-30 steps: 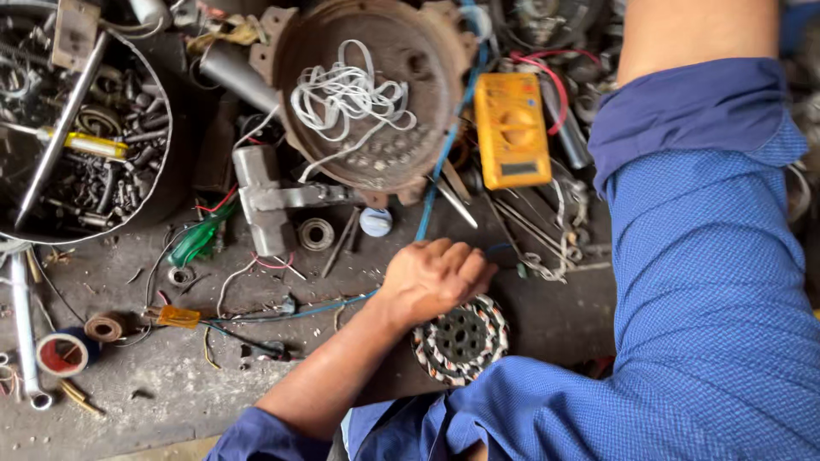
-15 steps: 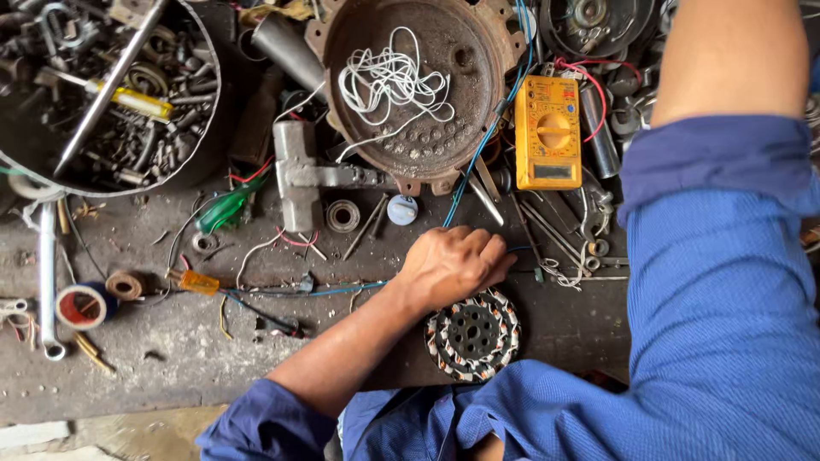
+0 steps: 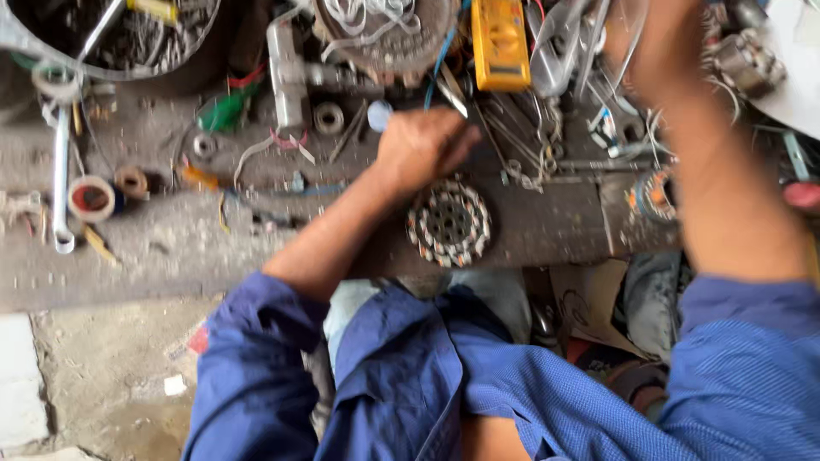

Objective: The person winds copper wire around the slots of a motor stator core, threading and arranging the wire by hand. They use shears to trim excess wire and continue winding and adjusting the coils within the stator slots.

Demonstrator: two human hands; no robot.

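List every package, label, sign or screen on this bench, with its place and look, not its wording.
Yellow handheld meter: at the top centre, beyond the left hand; rectangular, with a dark dial, its screen out of view.
Tape roll: at the left edge beside a spanner; round, pale rim, red core.
No packages or signs can be made out; the picture is blurred.

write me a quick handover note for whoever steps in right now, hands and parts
Left hand: resting half closed on the bench just above the round wound stator; whether it holds anything small is unclear.
Right hand: up among the loose wires at the far right; blurred, grip unclear.
Yellow multimeter lies at the top, between the two hands.
Done: stator is out on the bench edge.
Left: neither hand is on the stator or the meter.
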